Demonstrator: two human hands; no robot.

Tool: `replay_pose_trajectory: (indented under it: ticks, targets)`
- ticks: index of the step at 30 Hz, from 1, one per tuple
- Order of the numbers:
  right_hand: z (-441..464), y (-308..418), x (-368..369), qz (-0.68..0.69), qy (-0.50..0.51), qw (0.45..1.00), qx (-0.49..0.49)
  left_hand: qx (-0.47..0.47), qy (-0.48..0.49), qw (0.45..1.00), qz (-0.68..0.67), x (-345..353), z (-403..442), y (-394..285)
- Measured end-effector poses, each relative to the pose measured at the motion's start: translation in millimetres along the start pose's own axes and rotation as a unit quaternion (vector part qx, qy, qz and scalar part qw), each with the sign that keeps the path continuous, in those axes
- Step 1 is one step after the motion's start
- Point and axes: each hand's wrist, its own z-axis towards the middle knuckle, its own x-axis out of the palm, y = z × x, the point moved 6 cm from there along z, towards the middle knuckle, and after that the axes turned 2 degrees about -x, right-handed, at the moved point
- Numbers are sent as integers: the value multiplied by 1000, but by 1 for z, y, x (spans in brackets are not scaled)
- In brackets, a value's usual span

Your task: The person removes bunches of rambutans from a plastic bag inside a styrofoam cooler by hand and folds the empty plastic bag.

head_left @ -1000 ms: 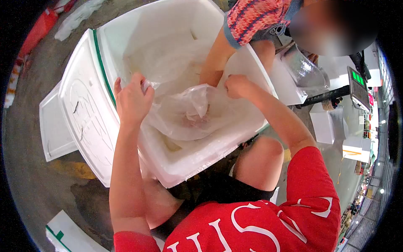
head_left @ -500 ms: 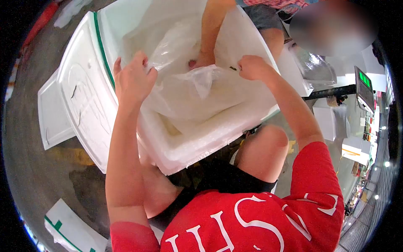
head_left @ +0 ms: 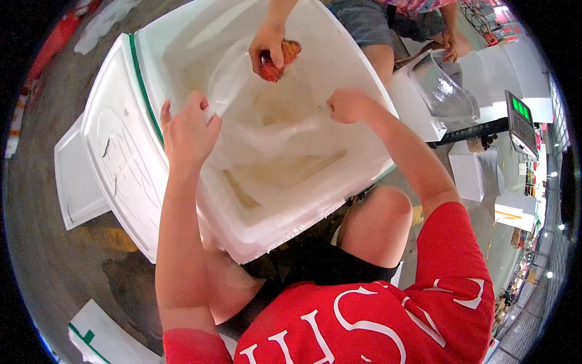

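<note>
A clear plastic bag point(head_left: 225, 88) is spread inside a large white foam box point(head_left: 339, 45). My left hand point(head_left: 191, 128), at the box's left side, pinches the bag's edge between thumb and fingers. Over the right side, my right hand point(head_left: 351, 105) is closed in a fist on the bag's other edge; its fingertips are partly hidden. Between my hands and farther back, another person's hand point(head_left: 265, 47) holds red, hairy rambutans point(head_left: 291, 52) above the bag. Pale brownish marks show on the box's bottom through the film.
A white foam lid point(head_left: 124, 151) leans against the box's left side, with another white panel point(head_left: 73, 176) behind it. At right stand a scale display point(head_left: 521, 121) with green digits and a shiny clear bag point(head_left: 445, 91). The other person sits across the box.
The other person's hand has risen from the bottom of the bag and now shows rambutans in it. My right hand has shifted slightly left; both my hands stay closed on the bag.
</note>
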Motion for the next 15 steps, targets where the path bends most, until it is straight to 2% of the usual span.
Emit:
replay_pose_trajectory:
  ticks: [2,3,5,6,7,8,10,12,13,14,15]
  targets:
    - [-4,30,-1,-18,-20,993,-111,-38,69,997,27,0,1,-2]
    - [-10,49,-6,-9,-58,986,-157,-33,68,997,27,1,-1,-4]
    - [-18,94,-11,45,-131,954,-265,56,17,995,77,4,-7,-19]
    - [-28,126,-16,86,-162,937,-298,65,17,995,75,-1,-7,-27]
    - [-46,160,-33,86,-129,914,-375,69,98,991,59,0,-7,-35]
    - [-57,188,-39,124,-138,900,-395,73,178,980,44,4,-10,-42]
    - [-74,233,-51,102,-123,879,-449,124,188,973,47,12,-12,-39]
    - [-82,254,-54,116,-99,877,-455,181,203,962,33,18,-11,-34]
    - [-84,257,-55,127,-71,873,-466,184,203,961,33,20,-11,-36]
    - [-83,251,-58,127,-72,873,-465,162,164,973,26,18,-10,-35]
    - [-86,244,-60,134,-31,860,-492,137,125,983,18,11,-7,-35]
